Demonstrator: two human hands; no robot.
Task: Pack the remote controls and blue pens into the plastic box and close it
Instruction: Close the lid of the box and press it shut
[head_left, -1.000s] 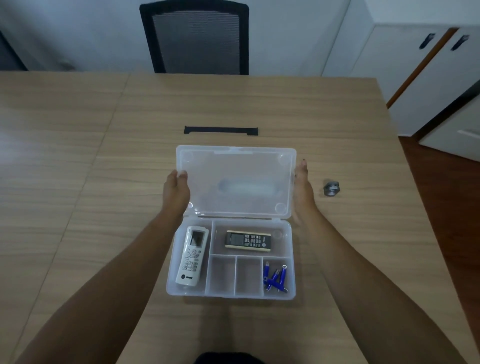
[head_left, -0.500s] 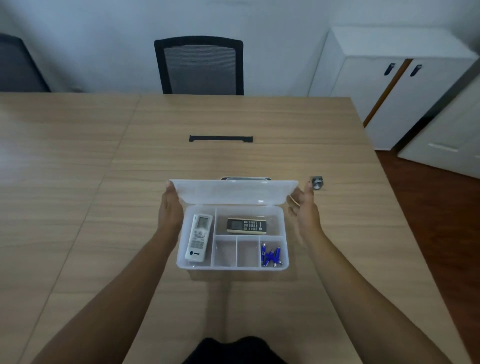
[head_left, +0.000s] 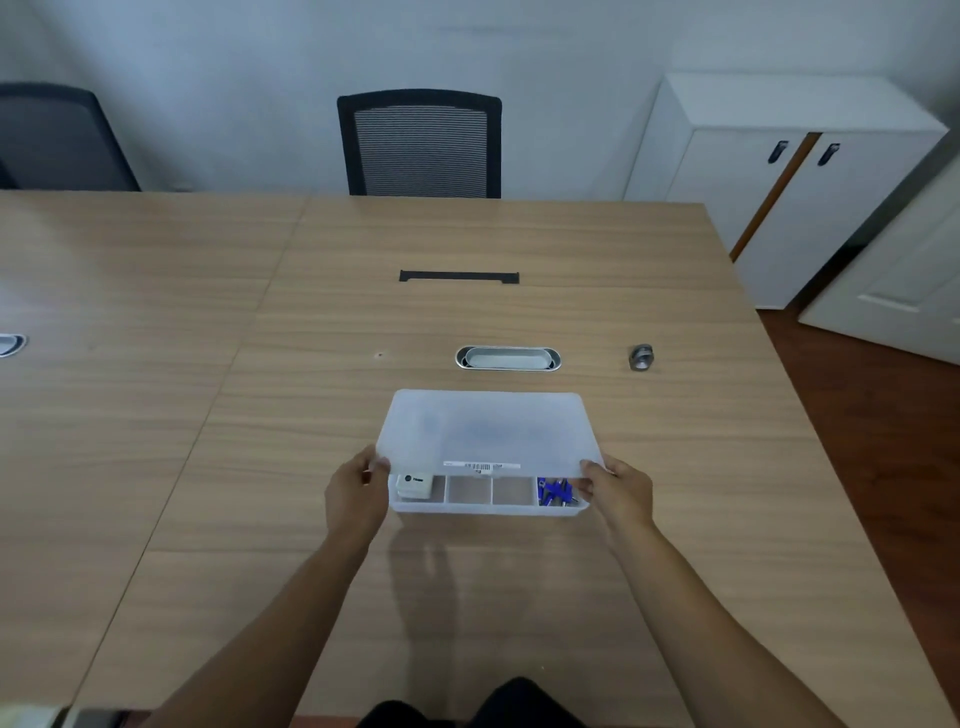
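A clear plastic box (head_left: 488, 509) stands on the wooden table in front of me. Its frosted lid (head_left: 488, 431) is tipped down over the box, with a gap left along the near edge. My left hand (head_left: 358, 493) grips the lid's near left corner and my right hand (head_left: 615, 488) grips its near right corner. Through the gap I see the end of a white remote (head_left: 414, 485) in the left compartment and several blue pens (head_left: 556, 491) in the right one. The second remote is hidden under the lid.
A metal cable grommet (head_left: 508, 358) sits in the table just beyond the box. A small grey metal fitting (head_left: 641, 357) lies to its right. A black slot cover (head_left: 459, 276) lies farther back, before a black mesh chair (head_left: 421, 145). White cabinets (head_left: 779, 171) stand at the right.
Both hands have swung the lid from flat open behind the box, through upright, down over the compartments. The dark remote is now covered. The view has pulled back and up.
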